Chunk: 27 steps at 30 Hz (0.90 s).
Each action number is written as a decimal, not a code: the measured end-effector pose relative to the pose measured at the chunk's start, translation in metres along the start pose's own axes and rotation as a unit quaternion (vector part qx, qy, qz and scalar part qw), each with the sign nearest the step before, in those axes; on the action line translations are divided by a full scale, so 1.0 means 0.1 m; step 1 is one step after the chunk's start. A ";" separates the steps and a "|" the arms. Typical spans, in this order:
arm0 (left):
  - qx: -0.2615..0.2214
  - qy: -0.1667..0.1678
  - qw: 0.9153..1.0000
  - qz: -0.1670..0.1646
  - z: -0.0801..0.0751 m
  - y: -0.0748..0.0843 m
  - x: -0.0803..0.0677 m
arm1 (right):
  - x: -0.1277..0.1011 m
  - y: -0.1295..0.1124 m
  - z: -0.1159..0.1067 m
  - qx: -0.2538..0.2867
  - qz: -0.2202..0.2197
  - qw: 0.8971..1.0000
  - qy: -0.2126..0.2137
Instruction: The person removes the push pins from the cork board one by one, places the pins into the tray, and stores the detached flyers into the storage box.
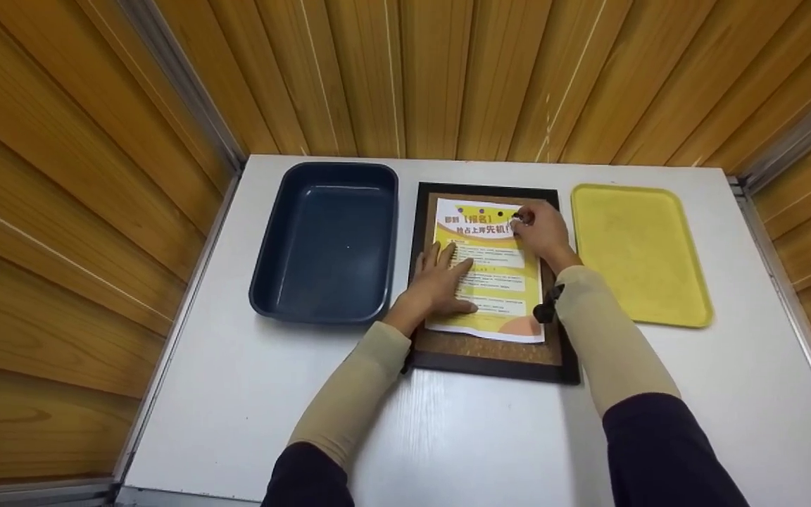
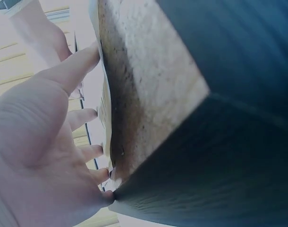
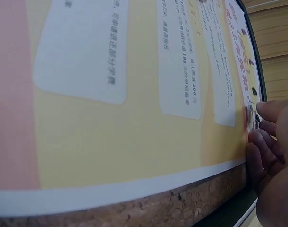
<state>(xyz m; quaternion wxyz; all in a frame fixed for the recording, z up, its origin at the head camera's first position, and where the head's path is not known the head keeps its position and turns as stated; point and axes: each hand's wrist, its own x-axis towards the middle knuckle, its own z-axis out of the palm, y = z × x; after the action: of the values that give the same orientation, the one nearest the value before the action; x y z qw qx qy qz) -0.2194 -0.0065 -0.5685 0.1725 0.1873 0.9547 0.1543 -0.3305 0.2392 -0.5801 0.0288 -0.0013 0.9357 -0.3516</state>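
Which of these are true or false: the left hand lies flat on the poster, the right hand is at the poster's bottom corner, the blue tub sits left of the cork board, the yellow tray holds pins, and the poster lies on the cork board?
1. The left hand lies flat on the poster. True.
2. The right hand is at the poster's bottom corner. False: it pinches something small at the top right corner.
3. The blue tub sits left of the cork board. True.
4. The yellow tray holds pins. False: nothing shows in it.
5. The poster lies on the cork board. True.
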 end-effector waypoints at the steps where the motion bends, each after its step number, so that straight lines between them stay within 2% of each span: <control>1: -0.002 -0.001 1.000 0.001 0.00 0.00 0.00 | 0.00 0.00 0.00 -0.004 0.002 1.000 0.004; 11: -0.016 -0.008 1.000 -0.010 -0.01 0.04 0.01 | 0.11 -0.07 0.02 -0.013 0.049 0.999 0.005; 14: -0.016 -0.003 1.000 -0.009 -0.02 0.04 0.00 | 0.14 -0.06 0.03 -0.019 0.046 0.999 0.006; 20: -0.016 -0.008 1.000 -0.015 -0.01 0.04 -0.02 | 0.18 -0.05 0.05 -0.036 0.029 0.999 -0.018; 27: -0.019 -0.007 1.000 -0.007 -0.03 0.04 0.00 | 0.23 -0.08 0.03 -0.071 0.026 0.997 -0.034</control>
<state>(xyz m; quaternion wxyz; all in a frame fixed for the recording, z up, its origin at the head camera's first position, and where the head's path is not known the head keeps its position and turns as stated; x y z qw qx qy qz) -0.2193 -0.0039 -0.5649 0.1835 0.1778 0.9517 0.1703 -0.3531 0.2304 -0.5782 0.0698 0.0090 0.9564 -0.2834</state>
